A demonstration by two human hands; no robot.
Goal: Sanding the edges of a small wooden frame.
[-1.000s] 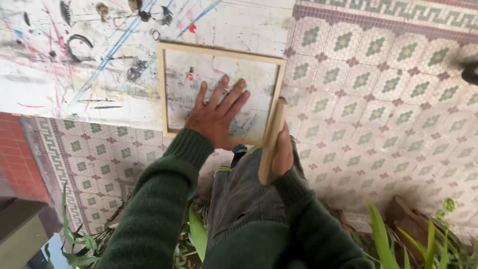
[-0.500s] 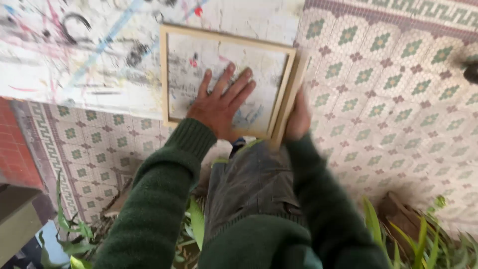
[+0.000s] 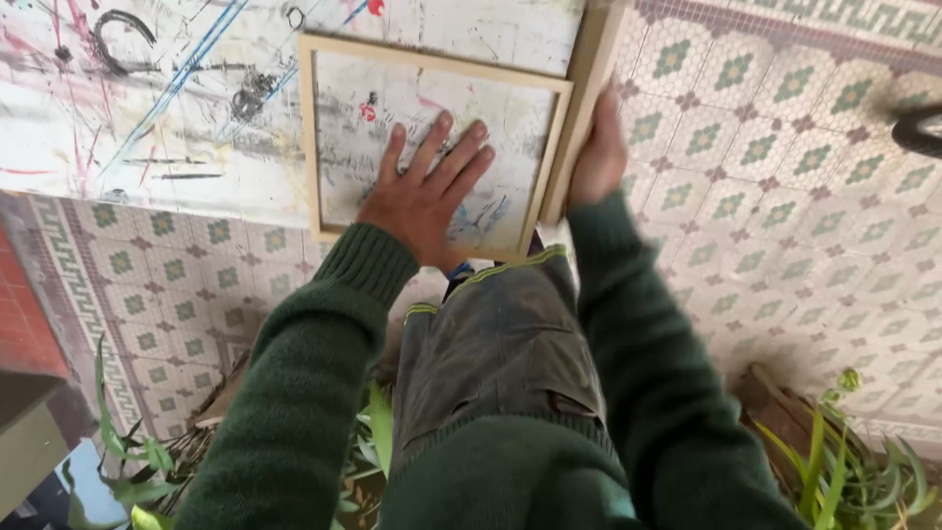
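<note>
Pressing flat, the left hand [image 3: 422, 201] lies with its fingers [image 3: 446, 147] spread wide on the panel inside a pale wooden frame [image 3: 312, 137], gripping nothing and only bearing down. That frame sits just above the middle of the picture, on a white, paint-marked surface [image 3: 147, 108] that fills the upper left.

The right hand [image 3: 597, 157] is at the frame's right edge, closed around a loose wooden strip [image 3: 587, 88] that runs up to the top of the picture; how tightly its fingers wrap cannot be told, since most of them are hidden behind the wood. The strip lies touching the frame's right rail, slightly tilted against it.

By the look of it, the step in hand is fitting this strip against the frame's side while the other palm steadies the piece. Bringing it true would call for lining the strip up parallel with the rail.

Patterned floor tiles [image 3: 785, 196] spread to the right, and green plant leaves [image 3: 844, 471] show at the lower right.
</note>
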